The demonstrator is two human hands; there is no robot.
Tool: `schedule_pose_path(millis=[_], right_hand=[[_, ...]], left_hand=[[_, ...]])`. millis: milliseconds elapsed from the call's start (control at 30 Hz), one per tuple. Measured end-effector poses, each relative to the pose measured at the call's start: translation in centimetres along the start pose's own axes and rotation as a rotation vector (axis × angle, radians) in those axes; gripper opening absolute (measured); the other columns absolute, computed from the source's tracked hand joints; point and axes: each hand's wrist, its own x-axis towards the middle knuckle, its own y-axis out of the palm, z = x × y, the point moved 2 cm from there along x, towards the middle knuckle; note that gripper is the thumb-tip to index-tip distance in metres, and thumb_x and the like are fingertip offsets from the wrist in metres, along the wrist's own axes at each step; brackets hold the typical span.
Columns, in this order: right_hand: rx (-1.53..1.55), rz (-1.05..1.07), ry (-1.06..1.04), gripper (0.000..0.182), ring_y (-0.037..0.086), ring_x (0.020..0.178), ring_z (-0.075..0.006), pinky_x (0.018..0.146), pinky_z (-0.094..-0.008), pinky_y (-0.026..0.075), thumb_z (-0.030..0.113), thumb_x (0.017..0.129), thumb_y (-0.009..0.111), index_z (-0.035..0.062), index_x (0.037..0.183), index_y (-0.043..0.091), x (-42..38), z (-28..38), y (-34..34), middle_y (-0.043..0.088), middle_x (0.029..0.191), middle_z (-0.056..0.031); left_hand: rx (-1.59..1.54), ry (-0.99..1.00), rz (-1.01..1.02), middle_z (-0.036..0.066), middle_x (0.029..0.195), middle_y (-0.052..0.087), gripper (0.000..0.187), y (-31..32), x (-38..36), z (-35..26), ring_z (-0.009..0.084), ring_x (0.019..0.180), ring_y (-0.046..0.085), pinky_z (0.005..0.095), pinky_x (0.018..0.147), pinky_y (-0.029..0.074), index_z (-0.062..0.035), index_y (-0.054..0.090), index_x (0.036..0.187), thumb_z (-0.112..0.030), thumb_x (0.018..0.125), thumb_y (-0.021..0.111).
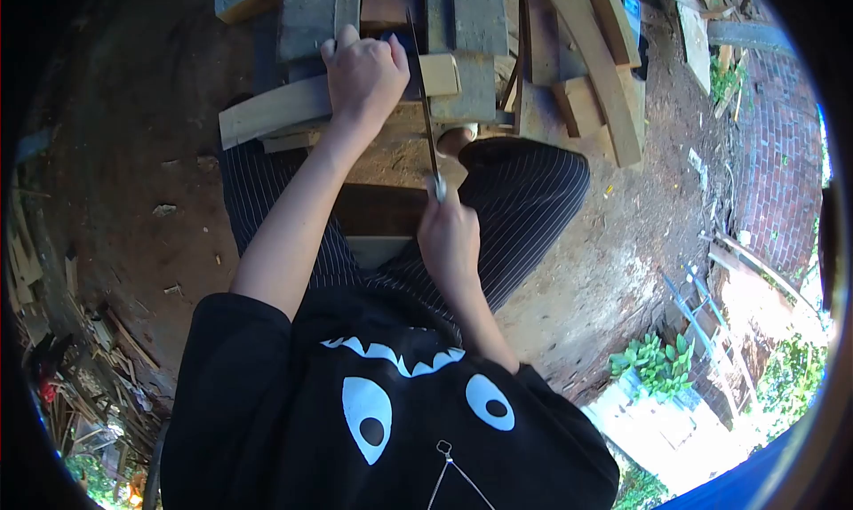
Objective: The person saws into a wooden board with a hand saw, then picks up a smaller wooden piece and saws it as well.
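hand and saw at the bench, both sets of fingers bent

from the centre of the head view, the right hand [451,243] sits almost at the middle, its fingers closed around the grip end of a saw [426,110]. the thin blade runs from there toward 12 o'clock, leaning slightly to 11, and reaches over the bench [475,88]. the left hand [366,75] is between 11 and 12 o'clock, on top of a curved board [275,110] whose free end points to 10. its fingers are curled, the tips hidden, so i cannot tell if they grip the board or only press on it. a pale wooden block [442,75] lies at 12 o'clock, just beside the blade on its 3 o'clock side; whether it is one piece with the curved board, i cannot tell.

more curved wooden pieces [600,75] lie between 1 and 2 o'clock. striped trousers [533,190] show below the bench. leafy plants [653,365] stand at 4 o'clock, and scrap wood [98,377] is heaped at 8.
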Motion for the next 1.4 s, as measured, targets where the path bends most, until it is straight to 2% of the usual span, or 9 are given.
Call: schedule_pose_path(millis=[100,333,433,600,700,933,1033,1233,1400], right_hand=[[-0.063,-0.188,-0.111,0.012,0.06,0.055,-0.0414,0.048,-0.0495,0.049,0.012,0.089,0.049,0.0002,0.089,0.051,5.4,1.6,1.3,0.059,0.06,-0.023],[-0.053,0.028,0.049,0.014,0.062,0.06,-0.04,0.051,-0.0481,0.051,0.014,0.089,0.049,-0.0001,0.085,0.05,-0.6,-0.5,-0.2,0.059,0.061,-0.023],[-0.017,-0.183,-0.072,0.015,0.059,0.06,-0.0432,0.053,-0.0511,0.047,0.013,0.091,0.048,0.001,0.088,0.056,3.4,1.0,1.1,0.058,0.06,-0.0232],[-0.026,-0.163,-0.086,0.014,0.059,0.059,-0.0429,0.052,-0.05,0.047,0.011,0.09,0.049,-0.0013,0.091,0.056,2.9,0.8,0.6,0.057,0.06,-0.0237],[0.055,0.007,0.018,0.014,0.061,0.062,-0.0438,0.055,-0.0512,0.05,0.013,0.089,0.05,-0.0009,0.087,0.051,-0.7,-0.7,0.0,0.058,0.062,-0.0252],[-0.004,-0.194,-0.129,0.017,0.059,0.055,-0.0437,0.049,-0.0504,0.049,0.016,0.091,0.048,-0.0008,0.086,0.05,5.5,1.3,1.3,0.058,0.058,-0.0241],[0.028,-0.002,0.027,0.022,0.06,0.062,-0.0441,0.055,-0.0525,0.049,0.019,0.092,0.046,-0.0009,0.083,0.05,0.2,-0.4,0.2,0.058,0.062,-0.0252],[-0.036,-0.171,-0.077,0.016,0.06,0.056,-0.0434,0.05,-0.0508,0.049,0.014,0.089,0.05,-0.0014,0.086,0.05,4.8,1.3,1.2,0.058,0.059,-0.0246],[0.015,-0.033,-0.031,0.018,0.06,0.061,-0.0434,0.053,-0.0518,0.049,0.016,0.09,0.049,-0.0016,0.086,0.05,1.2,-0.5,0.5,0.058,0.06,-0.0249]], left_hand=[[-0.019,0.01,0.015,0.009,0.053,0.058,0.035,-0.1,0.0,0.1,0.0249,0.07,0.055,0.0416,0.072,0.04,-0.0044,0.061,0.051,-0.019,0.082,0.058],[-0.031,-0.024,0.029,0.009,0.053,0.058,0.035,-0.2,0.1,0.0,0.0249,0.07,0.055,0.0419,0.072,0.04,-0.0039,0.061,0.05,-0.019,0.082,0.057],[-0.044,-0.012,0.033,0.008,0.051,0.057,0.035,-0.3,0.1,0.0,0.0246,0.07,0.055,0.0414,0.072,0.039,-0.0041,0.061,0.05,-0.019,0.082,0.057],[-0.007,-0.035,0.042,0.009,0.053,0.058,0.034,-0.3,0.1,0.0,0.0244,0.071,0.055,0.0413,0.071,0.039,-0.0039,0.061,0.051,-0.019,0.081,0.058],[-0.024,-0.03,0.023,0.009,0.054,0.059,0.033,-0.1,0.2,0.0,0.0247,0.071,0.055,0.0417,0.072,0.04,-0.0034,0.061,0.052,-0.018,0.081,0.058],[-0.019,-0.024,0.025,0.008,0.051,0.056,0.033,-0.1,0.1,0.1,0.025,0.07,0.055,0.0419,0.071,0.039,-0.0039,0.062,0.052,-0.018,0.081,0.058],[-0.032,-0.038,0.04,0.008,0.052,0.057,0.035,-0.2,0.1,0.0,0.0236,0.071,0.054,0.041,0.072,0.038,-0.0047,0.06,0.05,-0.019,0.082,0.056],[-0.026,0.015,0.04,0.007,0.051,0.057,0.037,0.1,0.0,0.2,0.0232,0.072,0.053,0.0405,0.073,0.038,-0.005,0.059,0.048,-0.019,0.082,0.054],[-0.037,-0.044,0.063,0.008,0.051,0.058,0.038,-0.2,0.2,0.0,0.0235,0.073,0.054,0.041,0.073,0.038,-0.0045,0.059,0.048,-0.019,0.082,0.054]])
